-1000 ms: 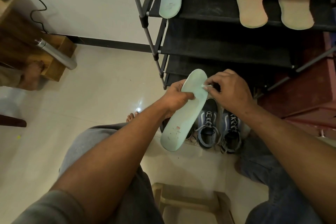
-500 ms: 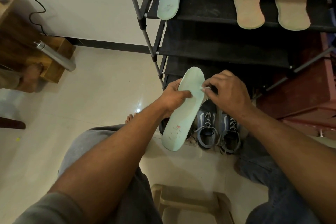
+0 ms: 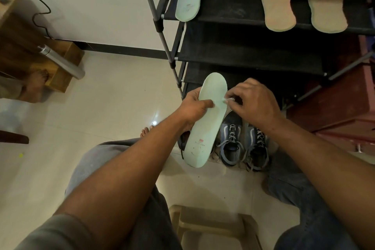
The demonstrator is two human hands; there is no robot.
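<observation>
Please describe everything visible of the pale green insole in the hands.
The insole is pale mint green, flat, probably foam, with both ends rounded. A small red mark, faint print and a few scuffs sit near its lower end. It is held in the air, tilted, upper end toward the shoe rack, above the blue shoes. The left hand grips its left side, thumb on the face; the right hand pinches its right edge, where something small and whitish shows.
</observation>
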